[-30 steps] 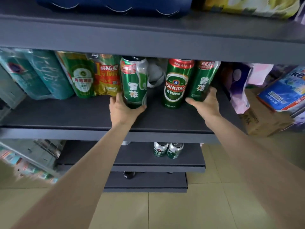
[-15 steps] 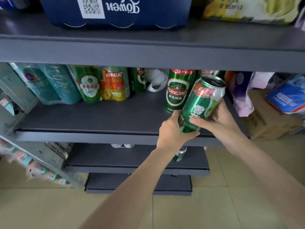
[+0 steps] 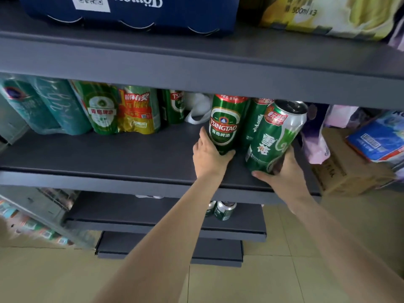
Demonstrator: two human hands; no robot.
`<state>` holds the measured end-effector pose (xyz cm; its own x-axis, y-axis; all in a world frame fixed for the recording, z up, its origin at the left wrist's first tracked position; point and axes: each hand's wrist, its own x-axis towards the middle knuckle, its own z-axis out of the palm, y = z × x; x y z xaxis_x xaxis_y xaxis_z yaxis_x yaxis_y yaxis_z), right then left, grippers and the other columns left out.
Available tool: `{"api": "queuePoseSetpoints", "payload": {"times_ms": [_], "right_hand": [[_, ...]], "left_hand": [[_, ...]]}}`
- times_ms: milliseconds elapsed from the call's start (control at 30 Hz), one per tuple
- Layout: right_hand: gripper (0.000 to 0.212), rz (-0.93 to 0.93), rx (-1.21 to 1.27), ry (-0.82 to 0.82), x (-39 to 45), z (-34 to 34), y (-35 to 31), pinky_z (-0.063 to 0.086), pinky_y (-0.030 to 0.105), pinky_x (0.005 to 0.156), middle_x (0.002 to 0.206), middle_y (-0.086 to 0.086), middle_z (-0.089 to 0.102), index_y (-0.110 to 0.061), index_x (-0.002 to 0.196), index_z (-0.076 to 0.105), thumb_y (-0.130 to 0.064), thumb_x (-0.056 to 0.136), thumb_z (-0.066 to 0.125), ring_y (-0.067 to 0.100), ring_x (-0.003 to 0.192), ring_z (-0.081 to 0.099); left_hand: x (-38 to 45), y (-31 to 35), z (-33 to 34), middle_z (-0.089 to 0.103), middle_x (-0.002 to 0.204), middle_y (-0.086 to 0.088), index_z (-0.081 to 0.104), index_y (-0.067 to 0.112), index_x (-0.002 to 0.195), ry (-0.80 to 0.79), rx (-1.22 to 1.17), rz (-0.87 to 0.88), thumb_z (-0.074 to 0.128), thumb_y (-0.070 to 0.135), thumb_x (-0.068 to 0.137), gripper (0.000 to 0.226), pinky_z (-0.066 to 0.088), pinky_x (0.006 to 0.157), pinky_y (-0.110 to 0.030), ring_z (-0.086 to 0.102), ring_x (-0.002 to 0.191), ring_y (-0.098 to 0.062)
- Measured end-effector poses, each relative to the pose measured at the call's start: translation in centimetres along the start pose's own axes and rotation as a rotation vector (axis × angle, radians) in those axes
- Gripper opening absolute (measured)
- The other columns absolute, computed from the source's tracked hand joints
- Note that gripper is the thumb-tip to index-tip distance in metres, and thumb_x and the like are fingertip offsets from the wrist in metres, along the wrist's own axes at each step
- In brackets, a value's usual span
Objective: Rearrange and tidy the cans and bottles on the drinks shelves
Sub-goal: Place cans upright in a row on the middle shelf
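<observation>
- Right hand (image 3: 286,173) now has the leaf-pattern can (image 3: 274,136), fingers curled round its base from below and the right. Half a sec ago both hands were on it in mid-air; a sec ago the left one gripped it at mid-shelf.
- So the can has gone left to right across the shelf (image 3: 109,158) and changed hands on the way.
- Can sits tilted, top leaning right, base at or just above the shelf's front right. Contact w/ the shelf not clear.
- Left hand (image 3: 209,156) let go of it and now grips the foot of the Tsingtao can (image 3: 225,123), thumb on one side, fingers on the other. That can stands upright, same spot as before.
- A third green can (image 3: 253,125) stands just behind, between the two.
- Meaning for the job, as I read it: loose green cans are being bunched at the right end. Next likely = stand the tilted one up beside the Tsingtao can.
- Wrapped multipacks (image 3: 102,110) at the shelf's left look untouched. Two more cans (image 3: 223,209) wait on the lower shelf.
</observation>
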<state>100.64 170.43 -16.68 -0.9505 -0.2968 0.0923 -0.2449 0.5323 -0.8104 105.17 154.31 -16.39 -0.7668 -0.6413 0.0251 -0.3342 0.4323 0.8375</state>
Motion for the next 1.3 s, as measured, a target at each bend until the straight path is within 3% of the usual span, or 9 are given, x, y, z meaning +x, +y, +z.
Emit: {"api": "queuePoseSetpoints", "payload": {"times_ms": [167, 400, 567, 767, 933, 1067, 1167, 1300], "right_hand": [[0.1, -0.031, 0.017, 0.018, 2.0, 1.4, 0.0, 0.039, 0.043, 0.106, 0.134, 0.004, 0.052, -0.019, 0.142, 0.027, -0.017, 0.061, 0.086, 0.023, 0.123, 0.05], [0.105, -0.084, 0.036, 0.0, 4.5, 3.5, -1.3, 0.039, 0.042, 0.107, 0.137, 0.004, 0.049, -0.019, 0.146, 0.022, -0.015, 0.062, 0.085, 0.023, 0.124, 0.049], [0.095, -0.055, -0.008, 0.002, 5.4, 5.1, -2.8, 0.036, 0.032, 0.105, 0.138, 0.006, 0.048, -0.014, 0.144, 0.026, -0.015, 0.068, 0.082, 0.023, 0.126, 0.045], [0.072, -0.037, -0.043, 0.155, 1.2, 6.9, -3.0, 0.04, 0.035, 0.101, 0.134, 0.015, 0.046, -0.003, 0.136, 0.035, -0.008, 0.076, 0.074, 0.029, 0.121, 0.049], [0.063, -0.027, -0.064, 0.035, -4.4, 6.5, -4.3, 0.037, 0.026, 0.099, 0.134, 0.014, 0.045, -0.003, 0.134, 0.037, -0.004, 0.08, 0.069, 0.023, 0.125, 0.047], [0.07, -0.016, -0.142, -0.098, -9.2, 3.1, -7.7, 0.045, 0.023, 0.093, 0.14, 0.007, 0.033, -0.013, 0.142, 0.028, -0.007, 0.084, 0.066, 0.012, 0.115, 0.049], [0.068, -0.093, -0.285, -0.101, -12.3, -1.3, -12.0, 0.042, 0.017, 0.084, 0.137, 0.003, 0.032, -0.018, 0.143, 0.026, -0.011, 0.087, 0.063, 0.003, 0.107, 0.047], [0.063, -0.17, -0.311, 0.021, -13.3, -6.0, -19.3, 0.046, 0.022, 0.077, 0.132, 0.01, 0.041, -0.01, 0.139, 0.033, -0.004, 0.085, 0.063, 0.015, 0.095, 0.054]], "left_hand": [[1.3, -0.5, 0.0, 0.046, 0.135, -0.003, 0.032, 0.012, 0.133, 0.093, 0.098, 0.005, 0.071, 0.037, 0.078, 0.072, 0.03, 0.1, -0.037, 0.036, 0.124, -0.025], [3.6, -1.8, -2.5, 0.046, 0.135, -0.011, 0.027, 0.008, 0.138, 0.197, 0.084, -0.092, 0.07, 0.032, 0.08, 0.076, 0.034, 0.102, -0.04, 0.035, 0.122, -0.032], [4.4, -2.4, -3.4, 0.041, 0.138, -0.013, 0.026, 0.005, 0.139, 0.203, 0.021, -0.145, 0.068, 0.023, 0.083, 0.072, 0.029, 0.104, -0.037, 0.031, 0.126, -0.032], [1.2, -4.0, -5.0, 0.042, 0.132, -0.013, 0.033, 0.004, 0.134, 0.168, 0.106, -0.014, 0.059, 0.009, 0.085, 0.056, 0.029, 0.099, -0.032, 0.036, 0.121, -0.028], [-3.4, -6.1, -7.1, 0.043, 0.128, -0.007, 0.034, 0.008, 0.134, 0.015, 0.366, 0.199, 0.049, 0.017, 0.089, 0.048, 0.029, 0.097, -0.03, 0.039, 0.117, -0.024], [-8.0, -7.0, -12.5, 0.041, 0.132, -0.001, 0.027, 0.012, 0.138, -0.093, 0.366, 0.283, 0.047, 0.015, 0.091, 0.052, 0.027, 0.1, -0.024, 0.04, 0.119, -0.017], [-11.1, -7.0, -18.3, 0.041, 0.133, 0.001, 0.027, 0.014, 0.139, -0.118, 0.404, 0.375, 0.046, 0.016, 0.092, 0.051, 0.029, 0.099, -0.024, 0.04, 0.121, -0.016], [-10.7, -4.4, -25.8, 0.048, 0.125, -0.008, 0.039, 0.005, 0.132, -0.03, 0.337, 0.365, 0.053, 0.006, 0.086, 0.048, 0.04, 0.096, -0.038, 0.047, 0.114, -0.026]]}}
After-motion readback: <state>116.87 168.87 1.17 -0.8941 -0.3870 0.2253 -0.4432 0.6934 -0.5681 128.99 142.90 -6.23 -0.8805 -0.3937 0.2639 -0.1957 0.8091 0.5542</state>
